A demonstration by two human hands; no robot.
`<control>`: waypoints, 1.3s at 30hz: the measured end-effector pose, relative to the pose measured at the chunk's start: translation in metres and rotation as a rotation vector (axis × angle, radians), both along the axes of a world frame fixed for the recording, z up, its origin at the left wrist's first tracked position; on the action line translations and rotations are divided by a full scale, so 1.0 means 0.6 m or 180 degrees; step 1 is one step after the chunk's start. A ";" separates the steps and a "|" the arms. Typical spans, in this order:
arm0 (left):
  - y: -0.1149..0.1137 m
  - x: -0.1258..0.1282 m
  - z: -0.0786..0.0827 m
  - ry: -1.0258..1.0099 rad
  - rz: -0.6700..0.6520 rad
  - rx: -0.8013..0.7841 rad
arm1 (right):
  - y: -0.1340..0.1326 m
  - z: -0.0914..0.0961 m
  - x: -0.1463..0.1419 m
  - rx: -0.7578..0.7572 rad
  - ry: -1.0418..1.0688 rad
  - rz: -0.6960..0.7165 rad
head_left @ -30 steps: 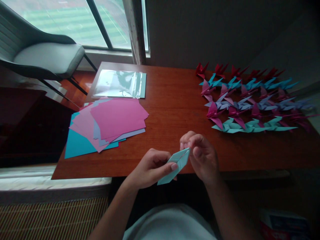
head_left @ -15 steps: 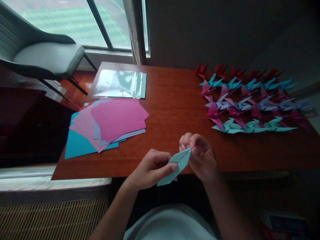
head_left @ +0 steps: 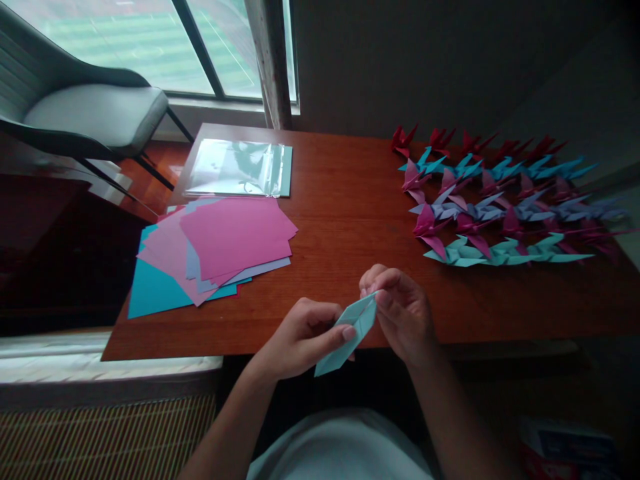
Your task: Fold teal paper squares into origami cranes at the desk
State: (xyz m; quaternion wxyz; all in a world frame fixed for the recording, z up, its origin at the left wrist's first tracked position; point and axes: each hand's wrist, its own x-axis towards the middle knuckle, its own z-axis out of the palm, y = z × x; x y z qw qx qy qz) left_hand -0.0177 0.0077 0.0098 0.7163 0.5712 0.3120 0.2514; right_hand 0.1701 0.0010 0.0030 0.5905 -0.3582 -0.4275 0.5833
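At the table's (head_left: pixel 320 200) near edge | left hand (head_left: pixel 300 337) curled, pinching folded teal paper (head_left: pixel 347 335) at mid-length | right hand (head_left: pixel 405 317) fingertips clamp its upper tip | paper tilted, held off the table.

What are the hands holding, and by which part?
A folded light-blue paper piece: left hand pinches its middle, right hand pinches its upper tip.

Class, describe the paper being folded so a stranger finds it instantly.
At the near edge of the wooden table, the left hand and right hand meet. They pinch a pale teal folded paper; unlike the flat sheets and finished cranes, it is off the table.
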 end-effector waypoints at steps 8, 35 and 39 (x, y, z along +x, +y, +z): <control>0.000 0.001 0.001 -0.0058 -0.0010 -0.0013 | 0.001 0.000 -0.003 -0.0136 0.0422 -0.0108; -0.009 0.033 -0.016 0.0576 0.1322 0.0756 | -0.015 0.020 -0.012 -0.0036 -0.1668 -0.0141; -0.008 0.035 -0.012 0.0683 0.1089 0.0759 | -0.010 0.020 -0.004 -0.0066 -0.1637 -0.0484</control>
